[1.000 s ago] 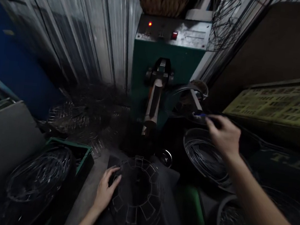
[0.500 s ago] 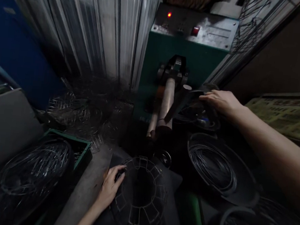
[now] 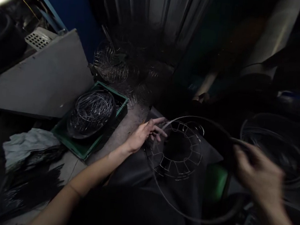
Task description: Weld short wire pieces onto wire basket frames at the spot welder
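Observation:
My left hand (image 3: 143, 135) rests at the left rim of a round wire frame (image 3: 176, 151) lying on a dark surface in front of me. Its fingers are stretched toward the frame and touch a large thin wire ring (image 3: 182, 209). That ring loops from the frame round to my right hand (image 3: 258, 176). My right hand is blurred by motion and closed on the ring's right side.
A green crate (image 3: 82, 148) holding a bowl of wire rings stands at the left, beside a grey slanted panel (image 3: 41, 76). Wire frames are heaped against the corrugated wall (image 3: 122, 66). Dark tubs of wire coils (image 3: 277, 147) stand at the right. A green object (image 3: 216, 182) lies under the ring.
My right hand came back from the machine area and now holds a large wire ring. The view has swung down and left. My left hand stayed at the wire frame.

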The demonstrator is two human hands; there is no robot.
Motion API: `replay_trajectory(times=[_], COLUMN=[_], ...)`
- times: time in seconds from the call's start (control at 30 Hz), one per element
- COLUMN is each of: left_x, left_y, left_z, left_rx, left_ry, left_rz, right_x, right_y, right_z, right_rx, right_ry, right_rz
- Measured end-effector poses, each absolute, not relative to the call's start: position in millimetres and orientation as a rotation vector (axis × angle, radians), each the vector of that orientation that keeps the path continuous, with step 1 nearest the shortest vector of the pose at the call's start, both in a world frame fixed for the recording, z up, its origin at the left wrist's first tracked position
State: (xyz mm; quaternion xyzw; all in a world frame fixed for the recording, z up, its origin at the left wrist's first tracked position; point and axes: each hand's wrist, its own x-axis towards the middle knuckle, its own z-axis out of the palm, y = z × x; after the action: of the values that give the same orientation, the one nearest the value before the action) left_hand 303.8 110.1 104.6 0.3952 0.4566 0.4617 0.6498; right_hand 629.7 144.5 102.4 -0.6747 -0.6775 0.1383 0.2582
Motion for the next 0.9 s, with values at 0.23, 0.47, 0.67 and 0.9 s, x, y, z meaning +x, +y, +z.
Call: replay_trajectory(times=[0.23,0.47,0.67,0.9], left_x=[284.8,293.0,296.2,296.4], left_y=[124.7,120.7,111.5,112.8], left_z=[35.4,0.8,-12.9,-19.9], left_rx=[1.311,1.592,1.609,1.615], left_ry=[1.600,1.759,1.791,1.814], left_rz=[0.905,0.758,0.825,0.860], right_x=[579.8,598.3,616.0,619.1], right_y=[155.4,166.7,175.1,136.8], right_z=[40.4,28.8,18.1,16.2], right_rx=[-1.823,-1.830,-1.833,-1.781], right_ry=[-1.910,-2.088,-2.146,-1.811], right_rz=[0.512,0.610,0.848,0.877])
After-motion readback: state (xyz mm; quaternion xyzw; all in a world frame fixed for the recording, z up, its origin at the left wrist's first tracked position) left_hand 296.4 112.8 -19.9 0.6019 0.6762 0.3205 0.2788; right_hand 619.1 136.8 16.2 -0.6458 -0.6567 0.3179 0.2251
